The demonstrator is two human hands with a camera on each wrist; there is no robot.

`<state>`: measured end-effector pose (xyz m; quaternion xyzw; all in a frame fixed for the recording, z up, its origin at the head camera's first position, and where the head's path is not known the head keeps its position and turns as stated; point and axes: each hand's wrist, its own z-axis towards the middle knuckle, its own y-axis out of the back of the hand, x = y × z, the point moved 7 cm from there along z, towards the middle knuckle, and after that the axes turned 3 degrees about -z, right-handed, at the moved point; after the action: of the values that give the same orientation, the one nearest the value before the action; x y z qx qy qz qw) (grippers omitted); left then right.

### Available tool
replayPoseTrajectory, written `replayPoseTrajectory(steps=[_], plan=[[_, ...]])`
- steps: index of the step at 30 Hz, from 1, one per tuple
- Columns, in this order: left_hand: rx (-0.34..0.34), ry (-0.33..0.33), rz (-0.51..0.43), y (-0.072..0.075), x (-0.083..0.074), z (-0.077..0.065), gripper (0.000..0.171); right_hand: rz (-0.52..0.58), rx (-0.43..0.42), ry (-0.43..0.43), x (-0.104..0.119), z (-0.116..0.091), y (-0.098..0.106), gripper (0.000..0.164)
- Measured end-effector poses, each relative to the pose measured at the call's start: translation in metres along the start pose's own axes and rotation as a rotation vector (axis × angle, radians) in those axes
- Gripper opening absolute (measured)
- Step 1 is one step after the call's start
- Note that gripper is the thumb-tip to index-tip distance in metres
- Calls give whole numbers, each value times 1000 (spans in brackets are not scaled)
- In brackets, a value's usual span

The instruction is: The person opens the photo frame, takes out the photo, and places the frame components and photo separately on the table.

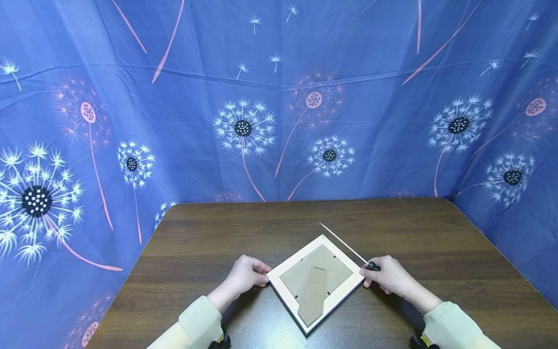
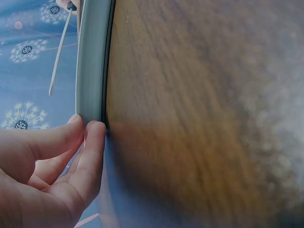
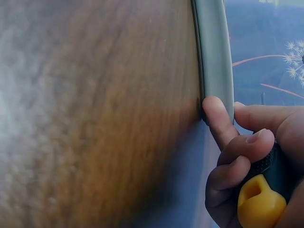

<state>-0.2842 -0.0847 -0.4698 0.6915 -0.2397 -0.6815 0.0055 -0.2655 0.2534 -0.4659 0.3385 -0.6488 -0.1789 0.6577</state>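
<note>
A picture frame [image 1: 298, 258] is turned back side up, set cornerwise to me, with a pale border around a brown backing board [image 1: 340, 274]. A stand leg [image 1: 313, 298] lies flat on that board, and small dark tabs show at the board's edges. My left hand [image 1: 246, 277] pinches the left corner between thumb and fingers. With thumb and index finger, my right hand [image 1: 387, 275] grips the right corner. The other right fingers curl round the dark handle of a screwdriver [image 1: 344, 244], whose yellow handle end [image 3: 261, 209] shows in the right wrist view. Its shaft points away to the left.
The brown wooden table [image 1: 196, 242] extends around the frame on all sides. Behind it and along both sides hangs a blue cloth [image 1: 279, 184] printed with dandelions.
</note>
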Motion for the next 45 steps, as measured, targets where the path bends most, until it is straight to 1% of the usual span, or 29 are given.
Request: replayPoseTrajectory(steps=[9, 18, 22, 28, 36, 45], plan=[[-5, 13, -20, 1, 1, 5, 19, 4, -6, -7, -2, -5, 0, 19], [-12, 22, 1, 0, -3, 7, 16, 12, -9, -10, 0, -12, 0, 19], [-21, 24, 22, 1, -1, 11, 15, 10, -15, -15, 0, -15, -1, 20], [-24, 24, 26, 2, -1, 15, 15, 18, -22, -22, 0, -18, -3, 22], [-32, 4, 29, 2, -5, 19, 15, 7, -9, 16, 4, -25, -4, 19], [-39, 30, 43, 4, -6, 26, 15, -6, -2, 41, 7, -31, -6, 20]])
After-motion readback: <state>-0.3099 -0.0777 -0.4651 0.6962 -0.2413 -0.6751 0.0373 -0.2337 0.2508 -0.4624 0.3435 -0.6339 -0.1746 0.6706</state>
